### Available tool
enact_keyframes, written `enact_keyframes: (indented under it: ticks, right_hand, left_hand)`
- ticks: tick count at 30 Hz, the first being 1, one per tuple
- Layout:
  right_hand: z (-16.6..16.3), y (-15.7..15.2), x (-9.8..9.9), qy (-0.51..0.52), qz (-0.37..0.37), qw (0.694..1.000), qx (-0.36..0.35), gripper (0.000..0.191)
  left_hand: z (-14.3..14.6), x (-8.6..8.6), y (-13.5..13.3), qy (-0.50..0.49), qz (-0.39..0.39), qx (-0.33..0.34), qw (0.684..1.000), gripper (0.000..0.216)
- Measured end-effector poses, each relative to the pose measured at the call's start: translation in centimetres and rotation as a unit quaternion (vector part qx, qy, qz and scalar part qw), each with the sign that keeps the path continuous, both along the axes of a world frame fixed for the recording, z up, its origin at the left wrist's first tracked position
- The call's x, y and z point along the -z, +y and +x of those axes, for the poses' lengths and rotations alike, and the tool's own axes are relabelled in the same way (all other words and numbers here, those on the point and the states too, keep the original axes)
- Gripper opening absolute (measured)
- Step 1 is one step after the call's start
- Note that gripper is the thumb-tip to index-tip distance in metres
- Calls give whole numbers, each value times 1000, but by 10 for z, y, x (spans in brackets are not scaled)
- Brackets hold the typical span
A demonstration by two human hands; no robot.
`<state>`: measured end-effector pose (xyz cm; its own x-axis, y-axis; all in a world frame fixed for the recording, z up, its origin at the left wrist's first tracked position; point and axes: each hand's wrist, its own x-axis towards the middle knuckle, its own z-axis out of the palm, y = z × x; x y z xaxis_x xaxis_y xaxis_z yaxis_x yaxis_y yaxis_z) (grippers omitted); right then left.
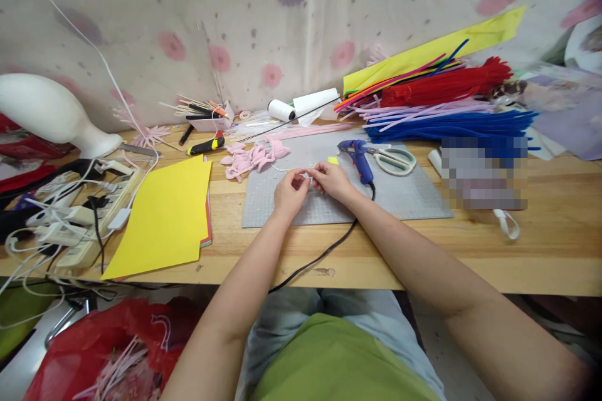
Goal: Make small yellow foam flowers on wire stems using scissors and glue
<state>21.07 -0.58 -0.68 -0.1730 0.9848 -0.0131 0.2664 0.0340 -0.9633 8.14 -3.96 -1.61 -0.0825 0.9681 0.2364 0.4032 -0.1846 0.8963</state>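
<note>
My left hand (290, 192) and my right hand (330, 178) meet over the grey cutting mat (404, 195), fingertips pinched together on a small pale piece between them that is too small to name. Just left of the hands lies a heap of pink pipe-cleaner petals (254, 157). A blue glue gun (357, 156) rests on the mat right of my right hand, its black cord (324, 255) running off the table's front edge. White-handled scissors (394, 160) lie beside the gun.
Yellow sheets (162, 216) lie at the left, beside a power strip with tangled white cables (79, 213). Bundles of red, blue and lilac pipe cleaners (446, 109) fill the back right. A white thread spool (281, 110), pens and a white mannequin form (51, 114) stand at the back. A red bag (117, 351) sits below.
</note>
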Motion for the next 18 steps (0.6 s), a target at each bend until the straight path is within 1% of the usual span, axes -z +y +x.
enact_keyframes:
  ticks: [4, 6, 9, 11, 14, 18]
  right_hand:
    - [0, -1, 0, -36, 23, 999, 1, 32]
    - [0, -1, 0, -19, 18, 1000, -12, 35]
    - [1, -2, 0, 37, -6, 999, -27, 36]
    - [2, -4, 0, 60, -9, 998, -34, 30]
    - [4, -5, 1, 64, 10, 997, -48, 19]
    - [4, -5, 4, 51, 38, 996, -62, 14]
  left_hand:
    - [0, 0, 0, 12, 12, -17, 1000, 11]
    - [-1, 1, 0, 12, 15, -22, 1000, 10]
    - [-1, 3, 2, -9, 10, -25, 1000, 8]
    - [-1, 4, 3, -28, 5, -26, 999, 8]
    - [-1, 4, 3, -48, 1, -23, 999, 8]
    - [-1, 3, 3, -54, -3, -24, 998, 7]
